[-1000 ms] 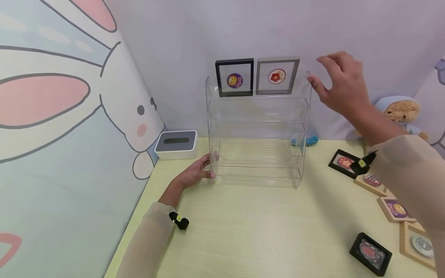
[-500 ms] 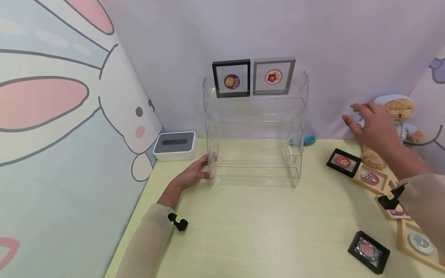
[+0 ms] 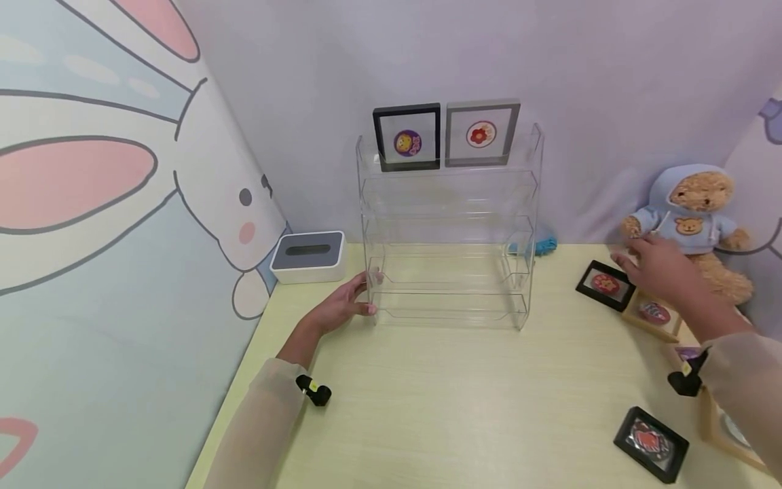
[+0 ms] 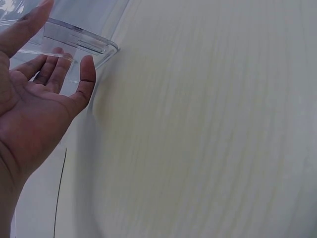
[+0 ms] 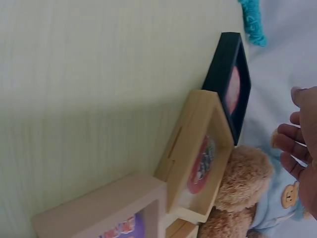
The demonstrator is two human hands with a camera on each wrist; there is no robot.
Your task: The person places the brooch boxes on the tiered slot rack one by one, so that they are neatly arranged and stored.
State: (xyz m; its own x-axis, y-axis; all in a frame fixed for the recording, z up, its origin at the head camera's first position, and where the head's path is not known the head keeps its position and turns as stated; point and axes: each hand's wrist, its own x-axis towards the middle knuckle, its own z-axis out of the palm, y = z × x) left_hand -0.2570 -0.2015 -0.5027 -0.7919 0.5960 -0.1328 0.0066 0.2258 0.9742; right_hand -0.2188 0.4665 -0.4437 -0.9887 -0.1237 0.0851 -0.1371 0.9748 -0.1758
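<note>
Our left hand (image 3: 334, 309) holds the clear shelf (image 3: 449, 303) near the table's (image 3: 427, 407) back edge in the head view; our right hand (image 3: 664, 270) hangs loose by the teddy (image 3: 690, 225). Left wrist: our fingers (image 4: 86, 82) bend. Right wrist: a wooden frame (image 5: 184, 144) covers some teddy.

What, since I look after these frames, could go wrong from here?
The right hand is close to a lying black frame and may knock it into the neighboring wooden frame.

The left hand holds the clear tiered rack by its side; a sudden nudge could tip the upright black-rimmed frame or gray-rimmed frame off its top tier.
</note>
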